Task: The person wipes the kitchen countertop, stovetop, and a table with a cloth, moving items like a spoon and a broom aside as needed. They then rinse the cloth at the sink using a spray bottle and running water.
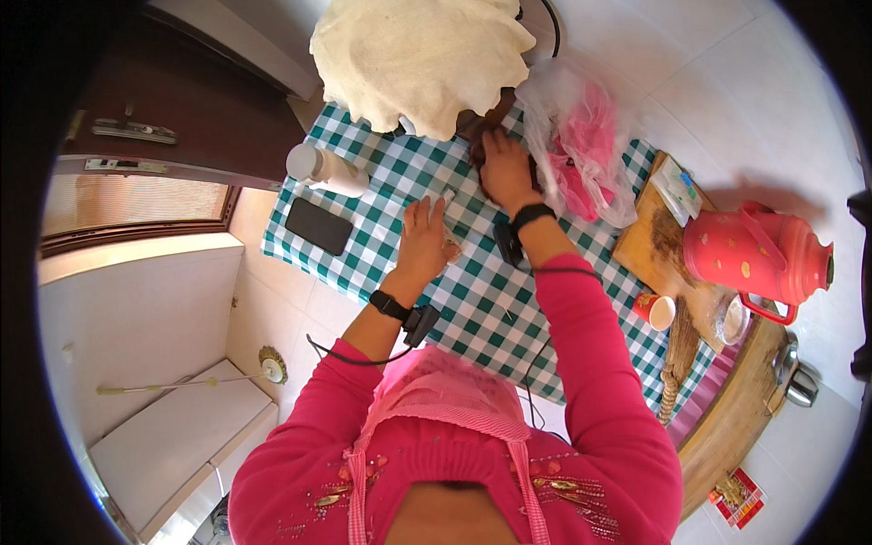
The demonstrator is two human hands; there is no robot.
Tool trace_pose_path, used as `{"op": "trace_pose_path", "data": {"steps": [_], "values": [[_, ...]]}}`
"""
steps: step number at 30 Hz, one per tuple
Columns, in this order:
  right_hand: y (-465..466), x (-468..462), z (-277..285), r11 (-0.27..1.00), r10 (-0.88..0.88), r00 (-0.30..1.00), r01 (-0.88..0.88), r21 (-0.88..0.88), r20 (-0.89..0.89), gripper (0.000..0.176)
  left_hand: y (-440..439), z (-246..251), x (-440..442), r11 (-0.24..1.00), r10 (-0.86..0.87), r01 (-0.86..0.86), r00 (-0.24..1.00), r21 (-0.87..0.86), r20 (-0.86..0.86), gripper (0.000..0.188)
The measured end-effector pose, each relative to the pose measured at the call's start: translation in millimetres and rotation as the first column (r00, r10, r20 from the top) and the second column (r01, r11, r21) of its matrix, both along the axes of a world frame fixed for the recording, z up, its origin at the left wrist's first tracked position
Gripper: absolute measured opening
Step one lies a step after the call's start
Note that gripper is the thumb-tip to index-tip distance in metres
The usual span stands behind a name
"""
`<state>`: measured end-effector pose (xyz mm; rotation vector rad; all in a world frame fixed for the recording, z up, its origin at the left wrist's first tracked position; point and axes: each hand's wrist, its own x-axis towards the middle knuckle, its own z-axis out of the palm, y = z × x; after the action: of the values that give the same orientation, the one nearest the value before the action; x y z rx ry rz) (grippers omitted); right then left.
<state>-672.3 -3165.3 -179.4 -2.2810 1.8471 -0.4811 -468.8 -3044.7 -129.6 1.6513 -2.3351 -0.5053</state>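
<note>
My left hand (424, 240) lies over the middle of a green-and-white checked tablecloth (477, 300), palm down. A small pale, partly see-through thing (452, 240) shows beside its thumb; the hand hides most of it, so its kind and any grip on it are unclear. Farther out, my right hand (507, 167) rests on a dark brown item (478, 146), fingers pointing away from me. Its fingers cover the contact, and I cannot tell whether they grip. Just right of that hand sits a clear plastic bag (545, 129) with a pink bag (587, 157).
A cream cloth (422, 61) covers something at the far edge. Leftward are a white bottle (337, 174) and a black phone (319, 226). At right, a red thermos (742, 252) stands by a wooden board (644, 235), a paper cup (654, 311) and a straw brush (678, 354).
</note>
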Motion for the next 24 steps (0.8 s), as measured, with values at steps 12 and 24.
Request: {"op": "trace_pose_path", "data": {"steps": [12, 24], "values": [[50.3, 0.0, 0.2, 0.988, -0.144, 0.988, 0.147, -0.055, 0.060, 0.052, 4.5, -14.7, 25.1, 0.990, 0.132, -0.127, 0.988, 0.063, -0.077, 0.060], [66.8, 23.6, 7.2, 0.938, 0.341, 0.933, -0.330, -0.101, 0.116, 0.053, -35.3, 8.6, 61.5, 0.995, 0.084, -0.096, 0.935, -0.017, -0.344, 0.046]]}}
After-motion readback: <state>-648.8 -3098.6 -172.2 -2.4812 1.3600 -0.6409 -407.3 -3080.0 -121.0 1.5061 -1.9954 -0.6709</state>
